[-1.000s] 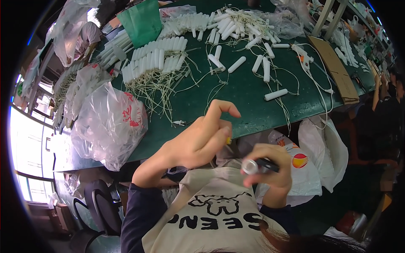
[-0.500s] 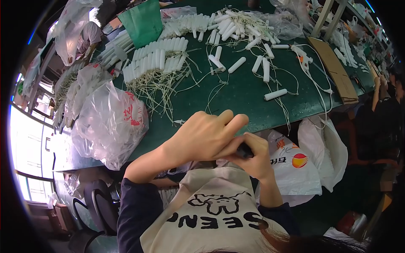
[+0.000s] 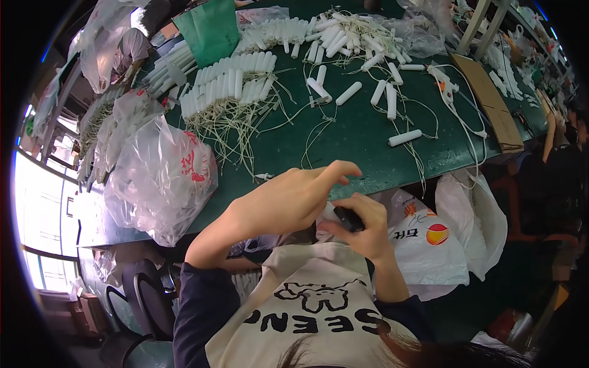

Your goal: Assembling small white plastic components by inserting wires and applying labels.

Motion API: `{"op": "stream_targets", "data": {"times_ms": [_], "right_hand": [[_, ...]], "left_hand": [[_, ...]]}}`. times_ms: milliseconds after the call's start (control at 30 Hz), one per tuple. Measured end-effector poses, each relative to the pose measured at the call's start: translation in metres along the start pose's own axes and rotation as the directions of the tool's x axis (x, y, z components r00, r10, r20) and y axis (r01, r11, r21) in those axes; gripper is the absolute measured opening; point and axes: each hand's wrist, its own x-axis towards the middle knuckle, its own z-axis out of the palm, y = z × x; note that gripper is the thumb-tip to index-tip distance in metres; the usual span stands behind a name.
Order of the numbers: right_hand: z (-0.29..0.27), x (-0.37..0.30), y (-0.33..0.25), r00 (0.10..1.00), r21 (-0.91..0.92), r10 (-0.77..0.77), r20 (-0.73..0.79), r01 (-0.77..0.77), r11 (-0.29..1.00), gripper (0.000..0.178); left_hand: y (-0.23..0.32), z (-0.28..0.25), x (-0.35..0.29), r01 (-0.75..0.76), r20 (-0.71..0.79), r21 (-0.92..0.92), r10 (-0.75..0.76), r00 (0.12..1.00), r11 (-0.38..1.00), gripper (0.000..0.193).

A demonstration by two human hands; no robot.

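Note:
My left hand (image 3: 285, 197) reaches across from the left, back upward. Its outer fingers stretch to the right, while its thumb and inner fingertips are hidden below. Just beside it, my right hand (image 3: 369, 228) is closed around a small black object (image 3: 349, 219), whose kind I cannot make out. A white piece (image 3: 330, 212) shows between the black object and my left hand; whether my left fingers touch it is hidden. Both hands are in front of my body at the table's near edge. Beyond them, a white tube with thin wires (image 3: 405, 137) lies on the green table (image 3: 362, 153).
Rows of white tubes with tangled wires (image 3: 230, 83) lie at the left, with a heap of more (image 3: 343, 37) behind. Clear plastic bags (image 3: 162, 181) fill the left edge. A cardboard strip (image 3: 491, 104) and white bags (image 3: 429, 245) are at the right.
My hands have drawn slightly apart, and my left fingers have straightened. More of the black object and the white piece shows between them.

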Motion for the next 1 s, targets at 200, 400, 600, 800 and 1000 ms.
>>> {"op": "stream_targets", "data": {"times_ms": [200,400,600,800,1000], "right_hand": [[0.012,-0.004,0.011,0.989,-0.1,-0.133,0.059,0.139,0.985,0.038],[0.007,-0.015,0.02,0.999,-0.018,-0.015,-0.03,0.014,1.0,0.037],[0.01,-0.015,0.023,0.988,0.069,0.115,-0.102,-0.108,0.992,0.034],[0.01,-0.012,0.024,0.991,0.054,0.099,-0.094,-0.094,0.994,0.036],[0.007,-0.015,0.029,0.987,0.035,0.15,-0.061,-0.148,0.988,0.034]], "left_hand": [[-0.005,0.006,-0.001,0.151,0.201,0.137,-0.177,0.963,0.979,0.041],[-0.054,0.007,-0.004,0.332,-0.245,-0.012,-0.324,0.914,0.943,0.03],[-0.102,0.026,-0.024,0.39,-0.348,0.36,-0.266,0.899,0.848,0.019],[-0.107,0.026,-0.031,0.394,-0.342,0.452,-0.253,0.905,0.8,0.013],[-0.109,0.015,-0.042,0.311,-0.297,0.553,-0.166,0.94,0.773,0.013]]}}
